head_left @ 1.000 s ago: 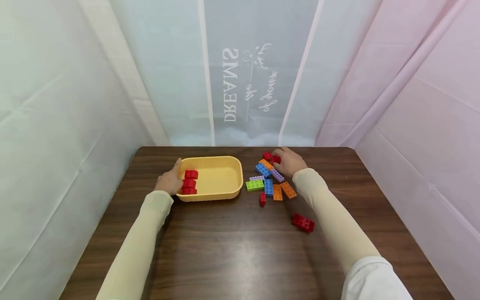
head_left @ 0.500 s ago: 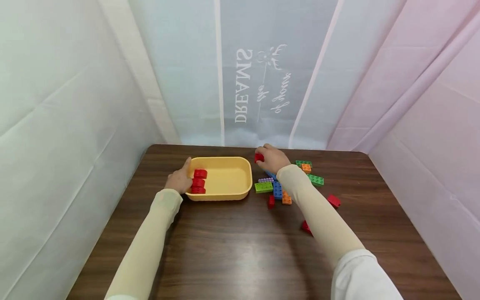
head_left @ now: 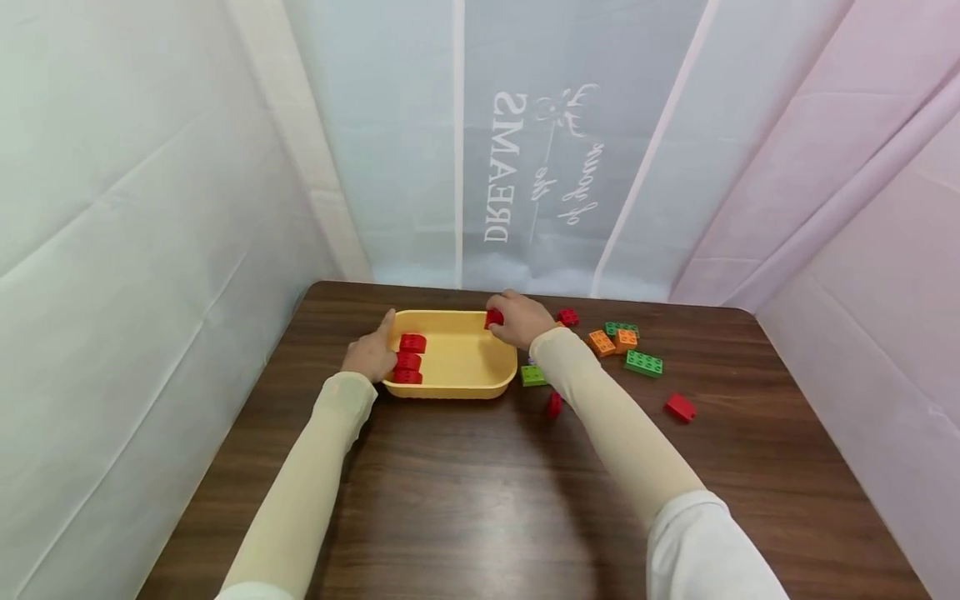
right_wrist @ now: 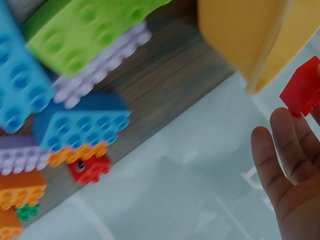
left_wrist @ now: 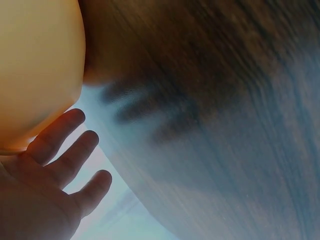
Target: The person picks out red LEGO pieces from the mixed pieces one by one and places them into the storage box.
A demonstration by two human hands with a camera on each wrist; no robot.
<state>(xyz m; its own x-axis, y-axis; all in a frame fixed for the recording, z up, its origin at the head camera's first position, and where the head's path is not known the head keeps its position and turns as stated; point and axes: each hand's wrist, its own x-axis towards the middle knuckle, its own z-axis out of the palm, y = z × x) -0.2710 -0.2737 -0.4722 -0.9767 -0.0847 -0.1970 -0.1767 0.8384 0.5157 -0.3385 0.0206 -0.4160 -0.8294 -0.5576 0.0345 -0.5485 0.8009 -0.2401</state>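
Red studded plastic toy brick is at the yellow plastic tray's far right corner, pinched in the right hand. Studs face down-right in right wrist view; long axis unclear, fingers cover it. Tray: smooth, rounded rectangle, long axis left-right. Left hand at its left end, fingers spread and extended by the outer wall. Hands apart. Three red curved-top blocks in tray's left end. Lime-green studded brick, lavender strip right of tray. Table: dark woodgrain.
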